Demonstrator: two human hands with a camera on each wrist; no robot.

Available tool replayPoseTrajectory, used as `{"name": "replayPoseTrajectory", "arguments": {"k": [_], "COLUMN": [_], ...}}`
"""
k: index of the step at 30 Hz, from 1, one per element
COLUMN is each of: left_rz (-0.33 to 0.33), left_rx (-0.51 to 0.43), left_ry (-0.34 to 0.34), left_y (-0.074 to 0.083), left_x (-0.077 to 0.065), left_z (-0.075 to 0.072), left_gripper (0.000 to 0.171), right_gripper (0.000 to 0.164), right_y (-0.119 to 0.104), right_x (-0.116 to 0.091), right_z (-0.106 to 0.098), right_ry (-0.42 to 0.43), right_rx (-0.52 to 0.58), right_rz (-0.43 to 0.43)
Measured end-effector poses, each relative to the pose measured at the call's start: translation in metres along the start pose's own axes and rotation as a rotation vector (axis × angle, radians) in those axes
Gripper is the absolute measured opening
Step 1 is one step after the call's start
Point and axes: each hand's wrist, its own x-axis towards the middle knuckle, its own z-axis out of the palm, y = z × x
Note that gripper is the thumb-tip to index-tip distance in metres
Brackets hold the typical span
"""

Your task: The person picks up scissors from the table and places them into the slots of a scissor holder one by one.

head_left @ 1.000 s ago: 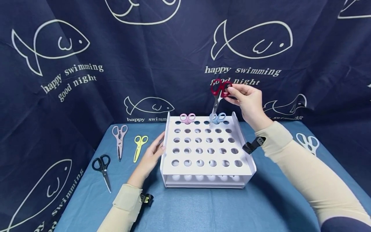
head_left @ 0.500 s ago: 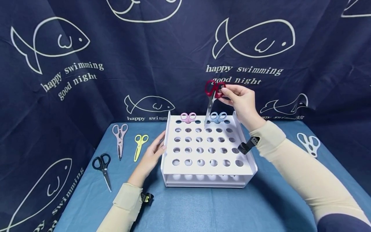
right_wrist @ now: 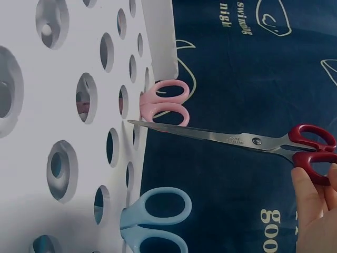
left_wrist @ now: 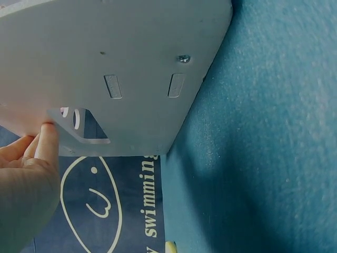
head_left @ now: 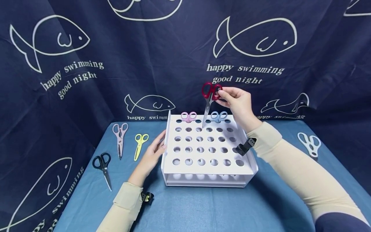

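Note:
My right hand [head_left: 238,102] pinches one red handle loop of a pair of scissors [head_left: 208,103] above the back of a white rack [head_left: 205,167] with rows of round holes. The blades are closed and point down, tip close over the back rows. In the right wrist view, the tip of the red-handled scissors [right_wrist: 231,138] is near the hole edges. Pink-handled scissors [head_left: 188,116] and blue-handled scissors [head_left: 218,116] stand in the back row, blades hidden below the top. My left hand [head_left: 150,158] rests its fingers against the rack's left side, beside a cut-out [left_wrist: 89,138].
On the blue cloth at left lie mauve scissors [head_left: 120,135], yellow scissors [head_left: 140,145] and black-handled scissors [head_left: 102,166]. White scissors [head_left: 310,144] lie at right. A dark blue curtain [head_left: 185,58] with fish drawings hangs behind the rack.
My right hand has carried the red-handled scissors left and slightly down, from over the blue-handled pair to between the pink and blue pairs. My left hand stays at the rack's side.

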Motion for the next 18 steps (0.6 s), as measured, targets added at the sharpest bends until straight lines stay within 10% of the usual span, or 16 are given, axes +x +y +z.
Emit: {"name": "replayPoseTrajectory", "arguments": {"k": [18], "left_rz": [0.007], "left_rx": [-0.012], "left_ry": [0.002], "left_y": [0.0014], "left_x": [0.0001], "left_z": [0.0012], "left_gripper": [0.057], "right_gripper": [0.008], "right_y": [0.0099], "right_x": [-0.0025], "right_z": [0.0047], "right_ry": [-0.022], "right_rx": [-0.058], "right_rz": [0.025]}}
